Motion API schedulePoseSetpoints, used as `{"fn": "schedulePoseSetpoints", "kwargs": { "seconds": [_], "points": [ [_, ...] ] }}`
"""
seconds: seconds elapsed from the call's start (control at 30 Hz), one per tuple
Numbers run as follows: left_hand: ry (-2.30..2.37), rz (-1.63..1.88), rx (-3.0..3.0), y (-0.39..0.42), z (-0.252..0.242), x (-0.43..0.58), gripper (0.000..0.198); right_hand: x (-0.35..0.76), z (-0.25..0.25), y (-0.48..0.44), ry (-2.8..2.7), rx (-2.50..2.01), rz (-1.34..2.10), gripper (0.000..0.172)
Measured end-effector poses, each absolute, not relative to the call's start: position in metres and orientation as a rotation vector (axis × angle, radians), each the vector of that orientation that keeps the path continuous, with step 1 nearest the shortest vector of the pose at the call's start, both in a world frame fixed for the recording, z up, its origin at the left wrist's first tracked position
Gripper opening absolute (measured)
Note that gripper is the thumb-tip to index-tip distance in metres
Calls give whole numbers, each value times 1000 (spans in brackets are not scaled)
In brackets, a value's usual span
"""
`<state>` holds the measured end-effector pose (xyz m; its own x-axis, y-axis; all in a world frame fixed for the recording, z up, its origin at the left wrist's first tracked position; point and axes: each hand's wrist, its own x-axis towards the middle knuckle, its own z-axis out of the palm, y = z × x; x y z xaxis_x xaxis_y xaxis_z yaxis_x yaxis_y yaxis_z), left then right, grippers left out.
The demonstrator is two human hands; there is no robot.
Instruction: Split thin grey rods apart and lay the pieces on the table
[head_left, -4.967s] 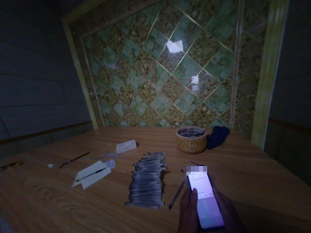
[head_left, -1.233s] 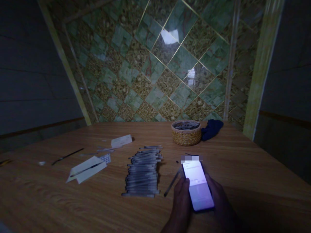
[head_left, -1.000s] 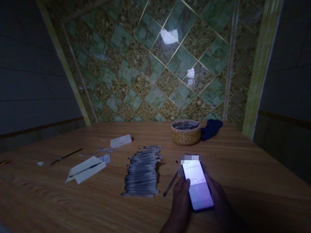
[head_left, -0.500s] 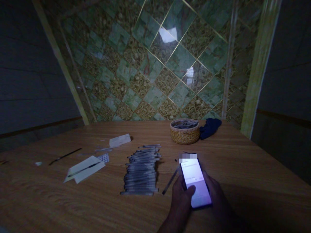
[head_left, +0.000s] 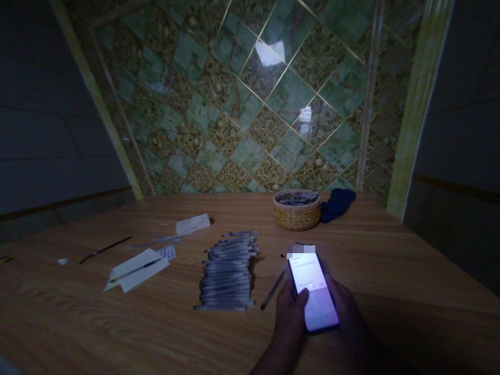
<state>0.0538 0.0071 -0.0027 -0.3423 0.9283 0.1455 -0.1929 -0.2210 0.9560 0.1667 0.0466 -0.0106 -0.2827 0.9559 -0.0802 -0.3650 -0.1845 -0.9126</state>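
A smartphone [head_left: 315, 299] with a brightly lit screen is held upright between my two hands at the right front of the table. My left hand [head_left: 288, 307] grips its left edge, the thumb lying over the side of the screen. Along the right edge my right hand [head_left: 344, 304] is closed around it, dark and partly in shadow. A single pen [head_left: 273, 289] lies just left of the phone. Further left, a long stack of pens [head_left: 226, 276] is laid out in a row, side by side.
A woven basket [head_left: 297, 216] full of pens stands at the back, beside a dark blue cloth [head_left: 339, 204]. To the left lie a folded paper [head_left: 136, 270] with a pen on it, a white box [head_left: 192, 224] and a thin dark stick [head_left: 105, 249]. A tiled wall rises behind the wooden table.
My left thumb has shifted slightly up and left on the phone's screen. Both hands keep hold of the phone, and the things on the table lie as before.
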Motion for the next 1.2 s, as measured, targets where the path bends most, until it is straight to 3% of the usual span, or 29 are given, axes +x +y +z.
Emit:
{"fn": "schedulePoseSetpoints", "kwargs": {
  "seconds": [1.2],
  "points": [
    [1164,1634,929,4,1,58,50,167,-1,43,-1030,-882,1662,54]
  ]
}}
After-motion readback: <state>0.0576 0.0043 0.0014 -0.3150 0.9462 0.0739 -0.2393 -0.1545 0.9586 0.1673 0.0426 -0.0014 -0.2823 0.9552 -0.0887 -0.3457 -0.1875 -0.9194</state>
